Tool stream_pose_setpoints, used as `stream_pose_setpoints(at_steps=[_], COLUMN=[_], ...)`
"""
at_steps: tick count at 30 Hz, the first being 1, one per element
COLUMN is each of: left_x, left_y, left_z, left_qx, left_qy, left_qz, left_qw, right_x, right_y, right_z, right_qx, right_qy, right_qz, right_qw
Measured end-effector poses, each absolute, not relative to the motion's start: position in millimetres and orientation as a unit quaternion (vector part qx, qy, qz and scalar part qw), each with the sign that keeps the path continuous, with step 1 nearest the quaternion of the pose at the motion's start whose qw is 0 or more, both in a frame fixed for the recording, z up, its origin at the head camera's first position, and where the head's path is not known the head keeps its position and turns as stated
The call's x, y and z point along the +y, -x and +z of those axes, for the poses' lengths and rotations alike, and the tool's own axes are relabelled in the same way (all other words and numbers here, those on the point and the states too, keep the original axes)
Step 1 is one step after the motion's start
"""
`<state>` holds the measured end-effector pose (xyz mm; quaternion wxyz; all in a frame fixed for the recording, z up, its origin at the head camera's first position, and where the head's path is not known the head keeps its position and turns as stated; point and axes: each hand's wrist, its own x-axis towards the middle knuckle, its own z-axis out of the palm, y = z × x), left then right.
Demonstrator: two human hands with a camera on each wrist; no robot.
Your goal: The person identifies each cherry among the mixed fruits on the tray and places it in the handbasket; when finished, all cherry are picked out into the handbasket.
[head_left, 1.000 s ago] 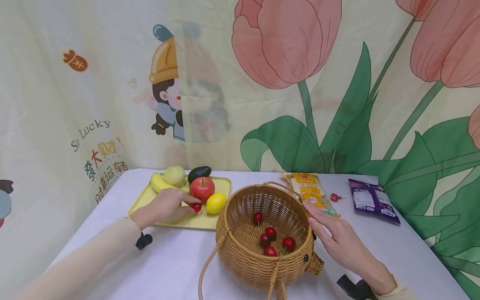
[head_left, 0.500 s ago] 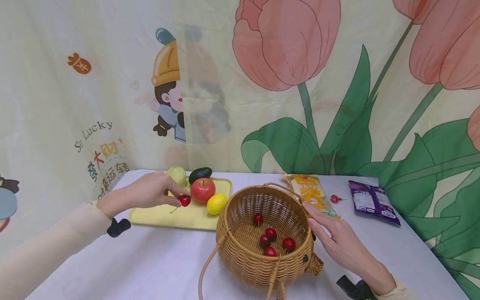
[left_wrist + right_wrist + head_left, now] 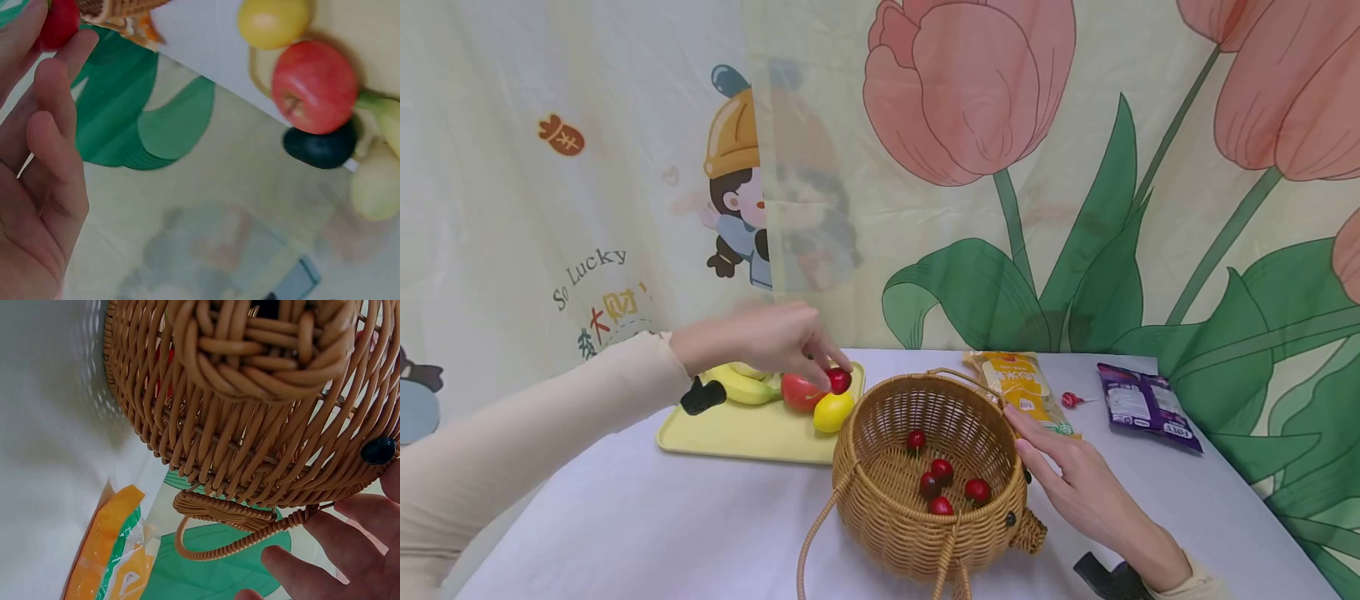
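Observation:
My left hand [image 3: 775,340] pinches a dark red cherry [image 3: 839,381] between thumb and fingertips, above the apple and lemon on the tray. In the left wrist view that cherry [image 3: 60,25] shows at the upper left, by the fingertips. A round wicker basket [image 3: 902,542] with a snout and dark bead eyes stands upright on the table. Several cherries [image 3: 942,471] lie on its floor. My right hand [image 3: 1086,479] rests with fairly straight fingers against the basket's right rim. Part of that hand [image 3: 350,550] shows beside the wicker in the right wrist view.
A yellow tray [image 3: 730,442] left of the basket bears bananas [image 3: 741,387], an apple [image 3: 799,395], a lemon [image 3: 832,412] and, in the left wrist view, an avocado [image 3: 322,147]. Behind and right lie an orange packet [image 3: 1018,383], a lollipop [image 3: 1070,400] and a purple packet [image 3: 1148,408].
My left hand picked the cherry up off the tray, drew it left, then carried it up and right towards the basket. The right hand and basket have stayed in place.

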<state>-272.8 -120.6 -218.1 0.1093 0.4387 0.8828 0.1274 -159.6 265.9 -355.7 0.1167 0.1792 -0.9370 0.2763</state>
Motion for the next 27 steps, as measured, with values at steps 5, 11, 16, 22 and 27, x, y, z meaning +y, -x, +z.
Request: stream_pose_setpoints(at_steps=[5,11,16,22,27], left_x=[-79,-31,2,35,51], left_y=[283,291,291,292,292], left_z=[-208,-206,-212,-230,-248], left_qx=[0.867,0.861,0.853,0.84,0.832], left_qy=[-0.455,-0.46,-0.476,-0.501,-0.526], left_qz=[0.102,0.034,0.008,0.013,-0.018], left_qw=[0.176,0.216,0.213,0.207,0.175], right_x=[266,266,266,267,267], right_y=[160,160,160,160,161], right_z=[-356,-355,-355,-355,-355], right_qx=[-0.937,-0.939,-0.938,-0.94,-0.94], right_qy=[-0.178,-0.174,-0.176,-0.168,-0.167], right_qz=[0.277,0.275,0.276,0.281,0.282], right_qw=[0.116,0.115,0.114,0.1,0.095])
